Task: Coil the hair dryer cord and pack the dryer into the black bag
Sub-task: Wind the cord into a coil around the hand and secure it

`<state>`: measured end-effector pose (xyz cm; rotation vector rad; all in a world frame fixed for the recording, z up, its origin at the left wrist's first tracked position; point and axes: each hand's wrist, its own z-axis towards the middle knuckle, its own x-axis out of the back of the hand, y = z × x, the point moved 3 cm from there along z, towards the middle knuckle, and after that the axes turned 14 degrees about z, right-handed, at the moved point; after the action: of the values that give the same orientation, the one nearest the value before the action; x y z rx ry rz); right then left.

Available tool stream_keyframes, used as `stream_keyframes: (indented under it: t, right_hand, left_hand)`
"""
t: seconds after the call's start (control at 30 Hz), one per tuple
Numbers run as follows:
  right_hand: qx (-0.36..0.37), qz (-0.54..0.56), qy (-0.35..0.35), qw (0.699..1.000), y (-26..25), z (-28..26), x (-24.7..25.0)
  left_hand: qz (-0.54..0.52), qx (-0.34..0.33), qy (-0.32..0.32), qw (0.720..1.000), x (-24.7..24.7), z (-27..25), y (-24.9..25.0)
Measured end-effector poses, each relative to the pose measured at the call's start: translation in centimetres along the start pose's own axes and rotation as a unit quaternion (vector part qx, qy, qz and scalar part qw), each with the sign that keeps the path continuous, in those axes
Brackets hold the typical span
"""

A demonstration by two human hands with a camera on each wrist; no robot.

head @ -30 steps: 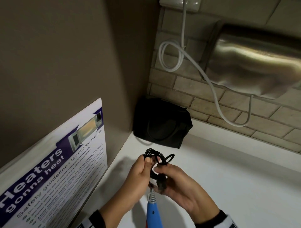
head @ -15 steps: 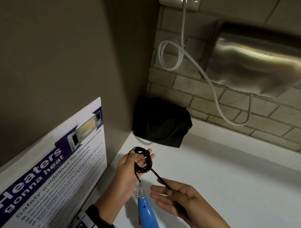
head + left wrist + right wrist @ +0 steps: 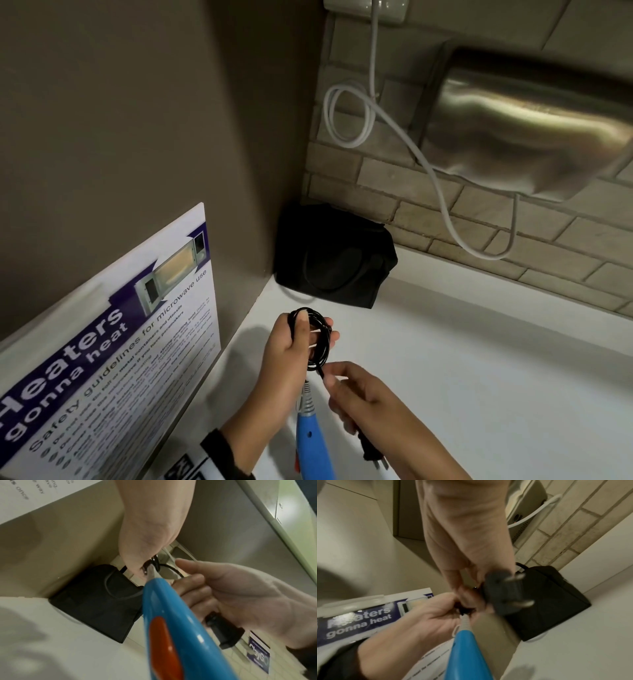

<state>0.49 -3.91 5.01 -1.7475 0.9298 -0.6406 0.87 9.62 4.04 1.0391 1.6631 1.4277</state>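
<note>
The left hand [image 3: 291,346] was raised above the white counter [image 3: 479,377], its back toward the head camera and its fingers reaching away toward the corner, with the black cord [image 3: 317,339] wound in several loops around those fingers and gripped there. From the bottom of the coil the grey strain relief ran down into the blue hair dryer [image 3: 313,442], which hung below the left hand between the two forearms; the left wrist view showed an orange patch on its blue body. The right hand [image 3: 363,394] sat just below and to the right of the coil, knuckles up, thumb and forefinger pinching the free run of cord just under the loops, the other fingers curled around the cord further along. The black plug [image 3: 371,452] stuck out from the heel of that hand, prongs pointing toward the person. The black bag [image 3: 335,257] stood in the corner of the counter against the brick wall [image 3: 445,212], well apart from both hands. A microwave safety poster [image 3: 113,342] leaned at the left.
</note>
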Motion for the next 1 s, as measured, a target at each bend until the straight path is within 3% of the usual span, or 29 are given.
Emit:
stream_keyframes:
  t: [0.13,0.27,0.4,0.6,0.77,0.83,0.87,0.93,1.0]
  right_hand:
    - [0.078,-0.037,0.035,0.996,-0.5,-0.3,-0.4]
    - [0.083,-0.038,0.031,0.995,0.3,-1.4,-0.9]
    - [0.101,-0.117,0.043,0.987,1.4,-1.5,-0.3]
    - [0.137,-0.363,0.095,0.917,3.3,0.8,1.3]
    - [0.191,-0.420,0.147,0.875,4.0,2.4,2.0]
    - [0.171,-0.396,0.119,0.894,4.0,2.9,2.3]
    - [0.138,-0.346,0.092,0.923,3.9,2.9,2.4]
    - [0.081,-0.201,0.080,0.973,3.2,2.7,2.4]
    - [0.012,-0.042,0.092,0.995,2.5,2.5,2.0]
  left_hand:
    - [-0.054,0.032,0.035,0.997,1.1,0.4,-0.3]
    - [-0.153,0.053,0.041,0.986,1.6,0.2,-0.1]
    - [-0.152,0.059,0.020,0.986,1.4,0.0,0.0]
    - [-0.124,0.051,0.022,0.991,1.0,-0.3,0.4]
    - [-0.096,0.055,0.007,0.994,0.8,-0.7,0.2]
    - [-0.100,0.061,0.007,0.993,1.2,-0.4,0.1]
    - [-0.100,0.065,0.005,0.993,1.3,-0.4,0.0]
    - [-0.093,0.073,0.000,0.993,1.3,-0.4,0.1]
    - [-0.082,0.082,-0.001,0.993,1.0,-0.6,0.1]
